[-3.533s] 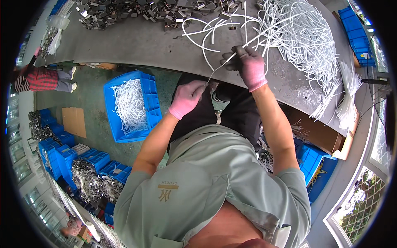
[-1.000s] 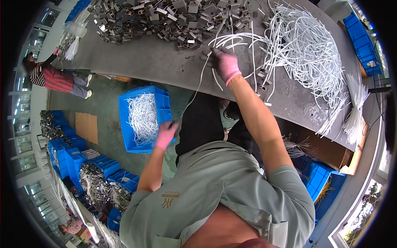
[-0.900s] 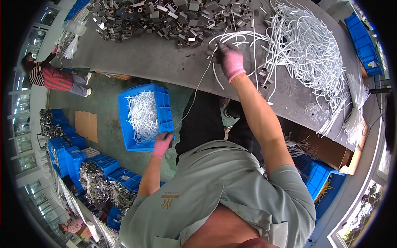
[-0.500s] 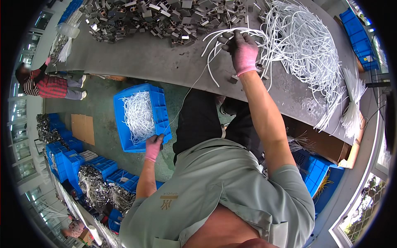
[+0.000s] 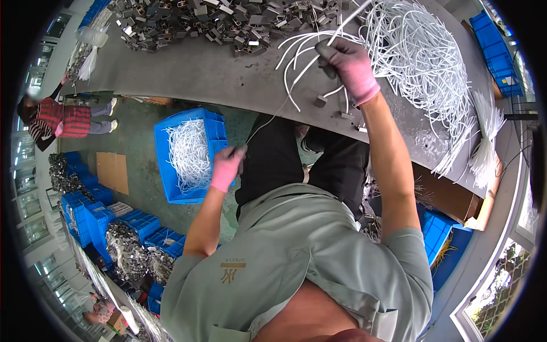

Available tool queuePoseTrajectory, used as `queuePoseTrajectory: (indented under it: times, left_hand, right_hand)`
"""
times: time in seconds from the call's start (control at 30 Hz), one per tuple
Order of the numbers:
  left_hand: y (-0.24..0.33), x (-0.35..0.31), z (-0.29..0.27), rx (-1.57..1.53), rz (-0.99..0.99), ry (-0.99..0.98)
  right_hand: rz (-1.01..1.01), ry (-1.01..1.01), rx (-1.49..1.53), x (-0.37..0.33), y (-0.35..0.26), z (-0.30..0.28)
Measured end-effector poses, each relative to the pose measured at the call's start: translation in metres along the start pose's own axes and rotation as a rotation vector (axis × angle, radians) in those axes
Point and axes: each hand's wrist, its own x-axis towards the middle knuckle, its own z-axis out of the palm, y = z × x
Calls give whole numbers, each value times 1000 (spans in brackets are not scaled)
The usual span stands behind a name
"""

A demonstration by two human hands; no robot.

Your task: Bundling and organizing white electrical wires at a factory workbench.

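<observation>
My right hand (image 5: 352,67), in a pink glove with grey fingers, pinches a white tube (image 5: 345,25) over the table. The tube slants up to the right, past my fingertips. From its lower end a thin wire (image 5: 272,118) runs down to my left hand (image 5: 228,166). Gloved alike, my left hand is closed on that wire beside my lap, near the blue crate. Several loose white tubes (image 5: 292,69) lie just left of my right hand. Below it, small grey metal blocks (image 5: 321,101) with tubes sit near the table's edge.
A tangled heap of white tubes (image 5: 421,60) covers the table's right side; grey metal parts (image 5: 216,20) pile at the back. On the floor stands a blue crate (image 5: 162,157) of white pieces. More blue crates (image 5: 139,225) line the lower left. Another person (image 5: 62,119) stands far left.
My left hand has risen and moved right, bringing the wire along. My right hand has shifted right and down from among the loose tubes, and a slanted white tube now shows in its grip.
</observation>
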Motion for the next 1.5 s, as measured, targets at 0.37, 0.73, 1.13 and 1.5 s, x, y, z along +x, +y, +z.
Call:
queuePoseTrajectory:
  times: [0.37, 0.73, 1.13, 1.5]
  left_hand:
    - [115, 55, 71, -389, 366, -90]
    - [101, 69, 57, -230, 465, -33]
    - [140, 104, 18, -273, 543, 87]
    - [140, 221, 177, -154, 433, 18]
  right_hand:
    - [209, 12, -200, -57, 37, 54]
    - [68, 27, -1333, -32, 51, 18]
    - [-82, -483, -992, -58, 77, 53]
    - [-392, 529, 300, -122, -18, -77]
